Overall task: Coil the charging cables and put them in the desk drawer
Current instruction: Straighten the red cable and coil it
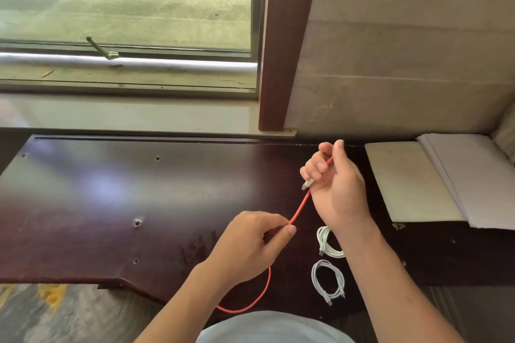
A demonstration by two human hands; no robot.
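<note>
Nearest, a slack loop of the red cable hangs below the left hand, off the bench edge toward the person's lap. Left hand: fingers curled, thumb and forefinger pinching the red cable, which runs taut up and to the right from that pinch. Just right of the left hand and beneath the right forearm, two coiled white cables lie flat on the bench: the nearer coil closer to the bench edge, the farther coil just beyond it, partly hidden by the wrist. Right hand: raised above the bench, fingers curled round the red cable near its pale connector end, the cord passing between thumb and fingers. Right of that hand, pale foam-like sheets. Beyond both hands, a window sill, a window and a dark wooden post.
</note>
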